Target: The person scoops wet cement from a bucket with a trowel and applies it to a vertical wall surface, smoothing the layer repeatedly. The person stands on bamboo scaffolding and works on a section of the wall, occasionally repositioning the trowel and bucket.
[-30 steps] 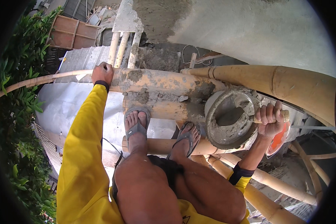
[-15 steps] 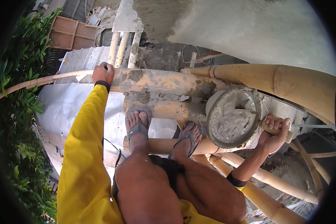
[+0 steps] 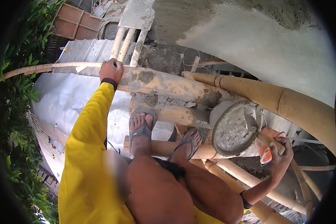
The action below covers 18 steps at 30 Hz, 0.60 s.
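My left hand [image 3: 112, 71], its fingers closed, grips a thin bamboo pole [image 3: 44, 68] where it meets a thick, mortar-smeared bamboo pole [image 3: 168, 86]. In my right hand [image 3: 282, 153] is the wooden handle of a trowel [image 3: 267, 140]. The trowel's blade reaches into a round bucket [image 3: 215, 116] and is partly covered by wet grey mortar [image 3: 231, 134]. The bucket rests beside the thick pole, to the right of my feet. Just behind the trowel handle sits an orange container [image 3: 264, 154], partly hidden by my hand.
My sandaled feet [image 3: 141, 128] stand on bamboo poles high above a metal sheet roof [image 3: 71, 100]. A large bamboo pole [image 3: 265, 91] slants along the right, beside a partly plastered wall [image 3: 242, 41]. Crossed bamboo poles [image 3: 246, 179] lie below right. Leafy branches [image 3: 18, 112] line the left.
My right hand has shifted lower with the trowel, and its handle now slopes down from the bucket. The orange container has come into sight. My left hand keeps its grip while the view shifts.
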Tool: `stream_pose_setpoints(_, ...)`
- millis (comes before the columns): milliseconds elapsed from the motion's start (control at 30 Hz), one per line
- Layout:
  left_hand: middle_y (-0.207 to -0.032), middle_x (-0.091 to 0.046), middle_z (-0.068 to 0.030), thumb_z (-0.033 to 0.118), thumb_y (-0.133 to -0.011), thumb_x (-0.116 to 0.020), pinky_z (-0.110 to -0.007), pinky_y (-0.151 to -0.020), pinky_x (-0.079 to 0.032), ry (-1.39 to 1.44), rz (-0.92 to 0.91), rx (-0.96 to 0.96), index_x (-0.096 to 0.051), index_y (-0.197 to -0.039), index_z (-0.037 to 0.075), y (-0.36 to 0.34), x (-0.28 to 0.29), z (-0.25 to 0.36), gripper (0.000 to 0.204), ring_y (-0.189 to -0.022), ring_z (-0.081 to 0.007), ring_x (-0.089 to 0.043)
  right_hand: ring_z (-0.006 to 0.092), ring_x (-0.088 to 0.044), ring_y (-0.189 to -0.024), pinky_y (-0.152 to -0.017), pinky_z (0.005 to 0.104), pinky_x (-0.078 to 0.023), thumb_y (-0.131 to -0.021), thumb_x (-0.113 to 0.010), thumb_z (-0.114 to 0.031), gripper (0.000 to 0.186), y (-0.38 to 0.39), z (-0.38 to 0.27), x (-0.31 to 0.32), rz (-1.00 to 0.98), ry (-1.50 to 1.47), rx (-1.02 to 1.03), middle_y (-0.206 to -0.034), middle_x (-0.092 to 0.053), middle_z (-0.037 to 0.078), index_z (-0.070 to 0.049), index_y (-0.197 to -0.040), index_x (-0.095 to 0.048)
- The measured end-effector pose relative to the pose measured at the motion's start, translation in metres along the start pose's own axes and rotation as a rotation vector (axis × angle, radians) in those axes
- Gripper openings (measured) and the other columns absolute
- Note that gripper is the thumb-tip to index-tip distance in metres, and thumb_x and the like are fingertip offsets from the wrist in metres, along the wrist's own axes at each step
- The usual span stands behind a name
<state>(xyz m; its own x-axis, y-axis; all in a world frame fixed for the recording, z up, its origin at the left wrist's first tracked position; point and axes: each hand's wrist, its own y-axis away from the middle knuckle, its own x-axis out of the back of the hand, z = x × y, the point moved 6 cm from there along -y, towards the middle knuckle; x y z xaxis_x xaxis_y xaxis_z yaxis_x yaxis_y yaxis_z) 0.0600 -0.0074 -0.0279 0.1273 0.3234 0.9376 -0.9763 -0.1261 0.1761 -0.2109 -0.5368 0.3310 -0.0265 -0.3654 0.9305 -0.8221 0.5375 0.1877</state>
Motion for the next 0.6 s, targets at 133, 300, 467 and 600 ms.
stream_pose_setpoints(133,-0.095,-0.070,-0.0266,0.033,-0.093,-0.055,-0.052,-0.086,-0.054,0.037,-0.005,0.000,-0.073,-0.093,0.005,-0.001,-0.003,-0.002,0.033,-0.093,-0.0444,-0.066,0.0370,-0.071,-0.091,-0.080,0.0412,-0.054,-0.077,-0.082,-0.015,0.038,0.011,-0.027,-0.016,-0.200,0.647,0.012,-0.107,-0.072,0.018,0.000,-0.109,-0.067)
stream_pose_setpoints(300,-0.094,-0.071,-0.0246,0.032,-0.094,-0.054,-0.053,-0.087,-0.053,0.019,-0.033,-0.068,-0.073,-0.092,0.007,-0.003,-0.005,-0.004,0.031,-0.096,-0.0451,-0.064,0.0293,-0.072,-0.086,-0.071,0.0410,-0.057,-0.084,-0.078,-0.025,0.039,0.028,-0.029,-0.076,-0.351,1.010,0.122,-0.097,-0.067,0.011,-0.008,-0.114,-0.062)
stream_pose_setpoints(467,-0.094,-0.072,-0.0216,0.033,-0.097,-0.051,-0.052,-0.084,-0.051,0.013,-0.100,-0.106,-0.071,-0.095,0.003,-0.007,-0.015,-0.008,0.036,-0.092,-0.0439,-0.063,0.0319,-0.072,-0.079,-0.064,0.0437,-0.057,-0.091,-0.071,-0.021,0.024,0.048,-0.016,-0.013,-0.174,1.025,0.108,-0.087,-0.065,0.012,-0.009,-0.107,-0.058)
stream_pose_setpoints(600,-0.093,-0.072,-0.0229,0.034,-0.097,-0.050,-0.053,-0.085,-0.050,0.002,-0.084,-0.087,-0.070,-0.095,0.003,-0.010,-0.016,-0.011,0.037,-0.092,-0.0451,-0.062,0.0424,-0.070,-0.084,-0.070,0.0536,-0.054,-0.094,-0.067,-0.020,0.024,0.066,0.015,0.000,-0.177,0.790,-0.102,-0.089,-0.068,0.018,-0.006,-0.108,-0.054)
